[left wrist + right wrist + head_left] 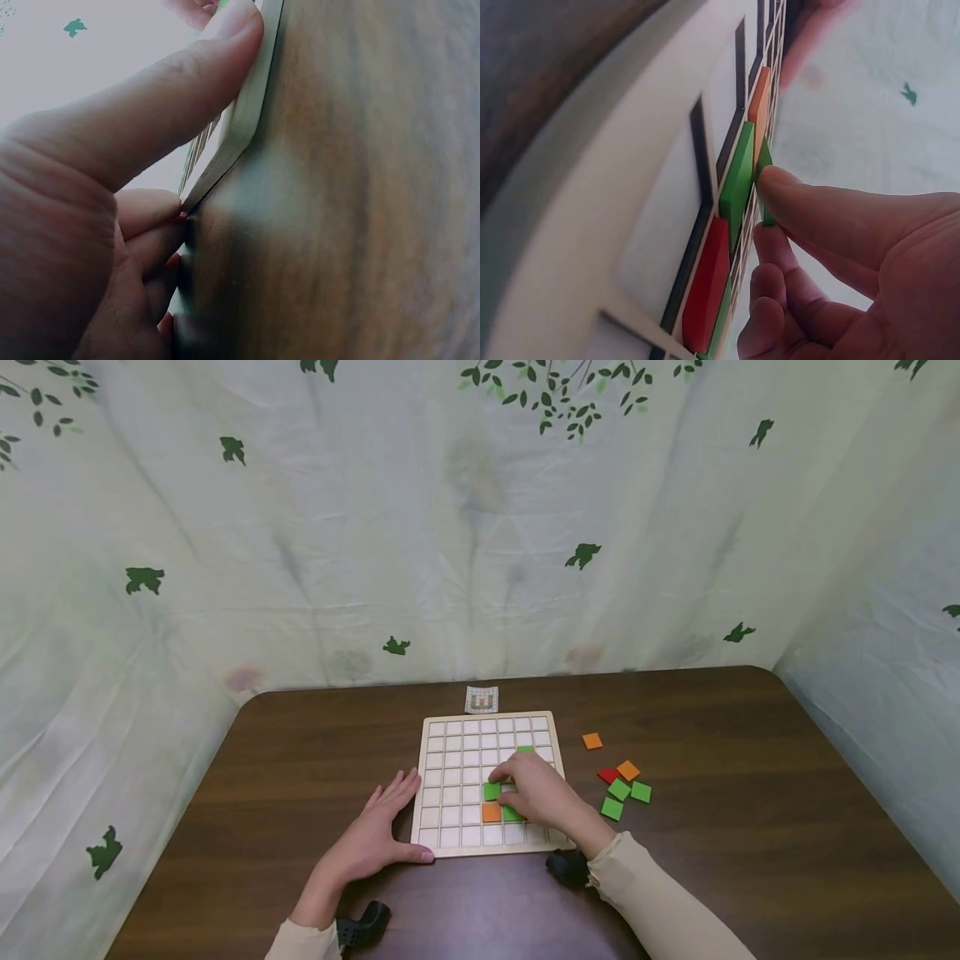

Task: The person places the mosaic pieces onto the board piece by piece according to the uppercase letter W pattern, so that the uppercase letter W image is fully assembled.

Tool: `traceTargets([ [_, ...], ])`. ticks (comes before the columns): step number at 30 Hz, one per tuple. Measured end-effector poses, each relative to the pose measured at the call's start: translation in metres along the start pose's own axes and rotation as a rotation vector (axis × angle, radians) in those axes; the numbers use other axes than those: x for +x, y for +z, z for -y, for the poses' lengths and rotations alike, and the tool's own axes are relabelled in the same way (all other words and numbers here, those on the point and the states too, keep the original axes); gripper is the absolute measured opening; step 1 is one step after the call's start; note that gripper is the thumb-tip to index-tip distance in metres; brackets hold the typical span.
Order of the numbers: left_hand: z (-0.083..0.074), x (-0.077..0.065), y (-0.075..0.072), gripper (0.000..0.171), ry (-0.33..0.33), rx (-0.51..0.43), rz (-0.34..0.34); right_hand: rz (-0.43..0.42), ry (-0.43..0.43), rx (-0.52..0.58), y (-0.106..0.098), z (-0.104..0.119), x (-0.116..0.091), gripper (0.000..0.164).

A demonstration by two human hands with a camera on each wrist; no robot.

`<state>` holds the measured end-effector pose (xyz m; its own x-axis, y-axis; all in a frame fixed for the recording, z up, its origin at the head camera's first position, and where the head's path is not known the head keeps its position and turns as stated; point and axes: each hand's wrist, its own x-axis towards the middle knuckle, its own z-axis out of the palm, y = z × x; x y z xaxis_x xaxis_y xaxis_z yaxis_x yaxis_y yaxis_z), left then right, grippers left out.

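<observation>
A pale wooden grid board [452, 778] with white squares lies on the brown table. My right hand [542, 789] is over its right part and pinches a green square tile [491, 791] between thumb and fingertips. In the right wrist view the pinched tile stands by an orange tile [760, 105], a green tile [737, 180] and a red tile [707, 289] in the grid. Farther up the board is another green tile [525, 748]. My left hand [375, 835] rests at the board's left side, fingers extended along the edge, thumb [232, 30] at the near corner.
Right of the board lie several loose tiles: green tiles [611, 808], orange tiles [592, 741] and a red tile [607, 775] partly covered. A small patterned card [482, 699] lies behind the board. A leaf-printed curtain [480, 527] hangs beyond the table's far edge.
</observation>
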<state>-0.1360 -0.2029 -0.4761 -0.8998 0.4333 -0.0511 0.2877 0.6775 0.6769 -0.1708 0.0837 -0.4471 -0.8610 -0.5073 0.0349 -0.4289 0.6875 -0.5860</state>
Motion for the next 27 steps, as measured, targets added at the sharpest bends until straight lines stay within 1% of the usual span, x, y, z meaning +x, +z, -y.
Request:
traceTargets([
  [15, 0.0010, -0.0011, -0.0022, 0.119, -0.001, -0.007, 0.000, 0.004, -0.022, -0.039, 0.0051, 0.0016, 0.0061, 0.021],
  [19, 0.0001, -0.0008, -0.0019, 0.118, -0.004, -0.010, 0.002, 0.003, -0.013, -0.043, 0.0043, 0.0014, 0.0056, 0.022],
  [23, -0.0004, -0.0005, -0.0015, 0.118, -0.003, -0.010, 0.000, 0.003, -0.009, -0.031, 0.0022, 0.0014, 0.0040, 0.024],
  [27, -0.0011, -0.0006, -0.0013, 0.118, -0.002, -0.014, 0.002, 0.000, 0.003, 0.007, -0.0015, 0.0002, 0.0009, 0.027],
])
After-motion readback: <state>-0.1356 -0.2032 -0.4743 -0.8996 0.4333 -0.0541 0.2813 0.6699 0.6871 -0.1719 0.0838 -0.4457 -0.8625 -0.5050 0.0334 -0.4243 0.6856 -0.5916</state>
